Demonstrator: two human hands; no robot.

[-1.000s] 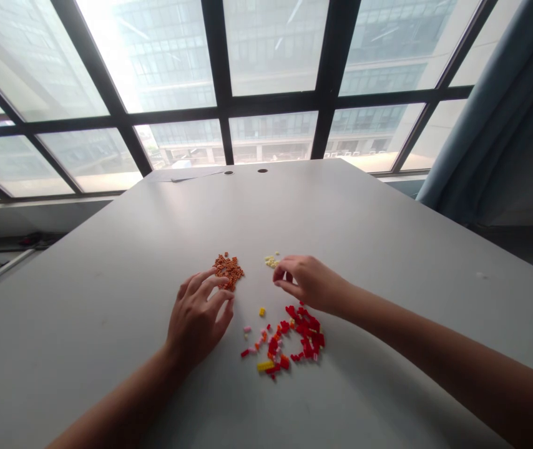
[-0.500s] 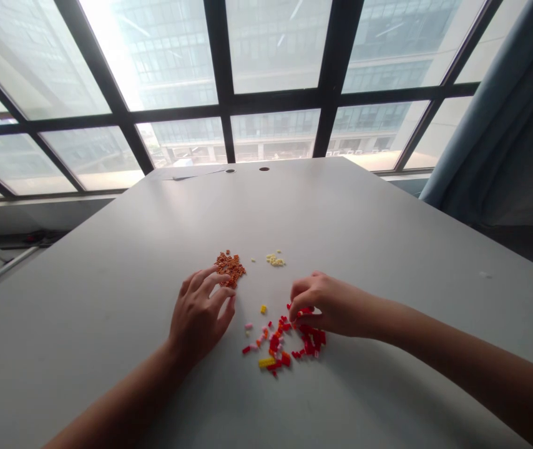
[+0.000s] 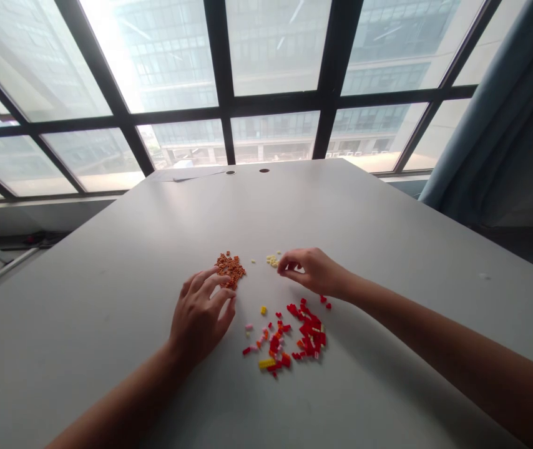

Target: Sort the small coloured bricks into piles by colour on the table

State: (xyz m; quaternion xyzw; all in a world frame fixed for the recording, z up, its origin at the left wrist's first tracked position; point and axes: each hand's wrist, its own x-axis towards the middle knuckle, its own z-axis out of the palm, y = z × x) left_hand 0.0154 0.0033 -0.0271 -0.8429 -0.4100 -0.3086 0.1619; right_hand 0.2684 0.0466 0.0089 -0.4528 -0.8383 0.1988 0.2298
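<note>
**Operator:** Where are my hands?

**Lead:** Apart. Your right hand [image 3: 312,272] hovers over the cream bricks [image 3: 273,260], which lie beyond the red pile [image 3: 308,330]. Thumb and fingertips are nearly closed, and I can't tell if they've pinched a brick. Your left hand [image 3: 200,318] sits low on the bench [image 3: 107,312], spread open, fingertips at the orange bricks [image 3: 230,269], beyond and left of the red pile.

**Operator:** What's loose?

**Lead:** Left of the red pile, a pink brick [image 3: 248,327] and a yellow brick [image 3: 263,310] lie apart. Red strays [image 3: 326,301] sit beyond its right side.

**Operator:** What's this step need?

**Lead:** Looks like fine picking at the cream bricks. They're tiny, so you need fingertips, not a sweep. Keep your wrist clear of those red strays.
</note>
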